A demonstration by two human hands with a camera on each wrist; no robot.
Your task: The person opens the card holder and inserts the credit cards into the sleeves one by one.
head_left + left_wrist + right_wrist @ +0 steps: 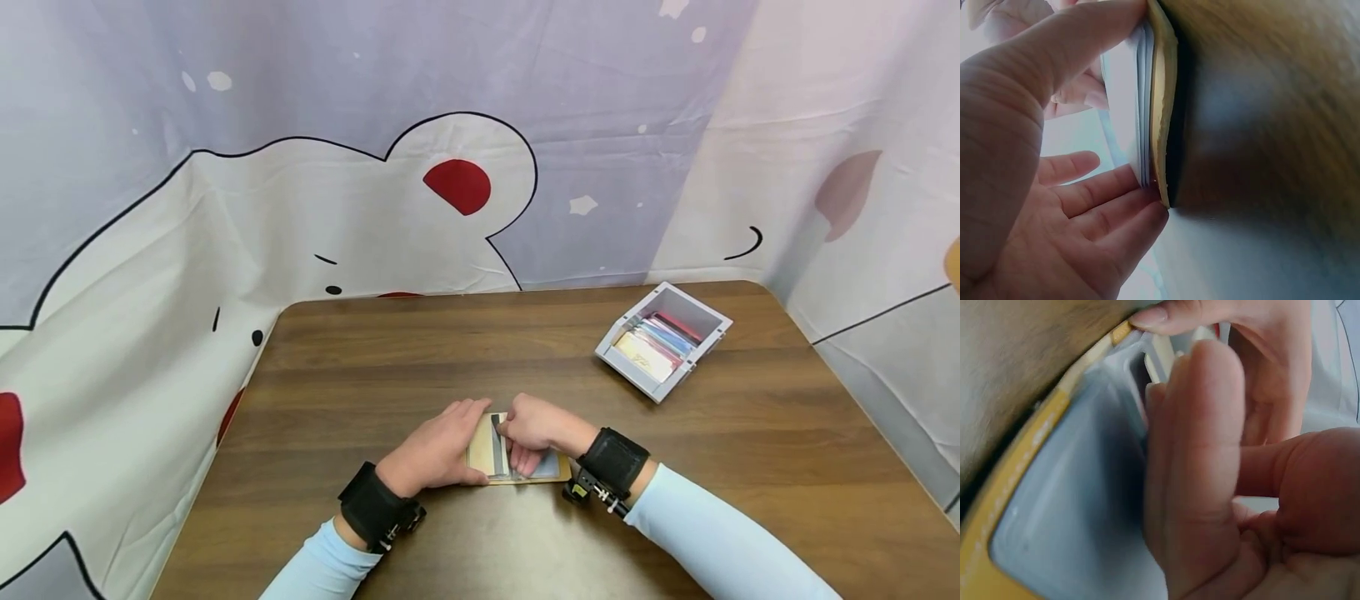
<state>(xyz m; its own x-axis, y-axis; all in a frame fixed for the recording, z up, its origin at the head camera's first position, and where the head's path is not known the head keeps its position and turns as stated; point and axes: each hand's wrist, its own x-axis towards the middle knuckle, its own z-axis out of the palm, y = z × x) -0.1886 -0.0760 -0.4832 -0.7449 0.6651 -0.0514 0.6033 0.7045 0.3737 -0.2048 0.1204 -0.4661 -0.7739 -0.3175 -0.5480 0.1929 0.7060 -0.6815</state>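
A yellow-edged card holder (477, 450) with clear plastic sleeves lies spread on the table, between both hands. My left hand (442, 446) grips its left part, thumb on the near edge and fingers along the far edge. In the left wrist view, the stacked sleeves (1141, 106) rise above the yellow cover (1163, 94). My right hand (534, 429) is over the middle, thumb and index finger pinching a light card with a dark stripe (497, 446). Its other fingers lie over the right-hand page, whose grey-blue sleeve (1079, 512) fills the right wrist view; they partly hide the card.
A grey box (632, 377) stands at the back right of the wooden table (420, 350), with several colourful cards (660, 342) upright inside. A printed curtain (600, 100) hangs behind the table and along its sides.
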